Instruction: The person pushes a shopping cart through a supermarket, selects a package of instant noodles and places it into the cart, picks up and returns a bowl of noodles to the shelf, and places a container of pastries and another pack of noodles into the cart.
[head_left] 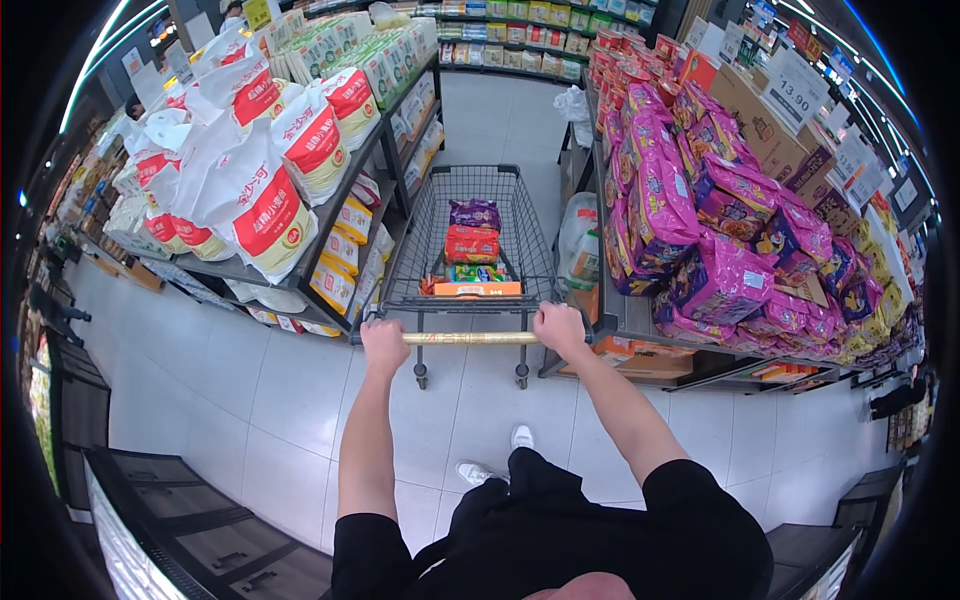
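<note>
Both my arms reach forward to a wire shopping cart [540,250] in front of me. My left hand [384,345] is closed around the left end of its pale yellow handle bar [470,338], and my right hand [560,329] grips the right end. Inside the basket lie a purple package [474,214], a red package [471,244], a green package [477,273] and an orange box [478,289], roughly in a row toward the handle.
Large white-and-red flour bags [265,215] crowd a dark shelf on the left. To the right, pink-purple packs [655,205] are piled on another shelf [625,318]. Tiled floor [490,115] runs between them to far shelves [515,33]. Dark cabinets [215,540] stand at lower left.
</note>
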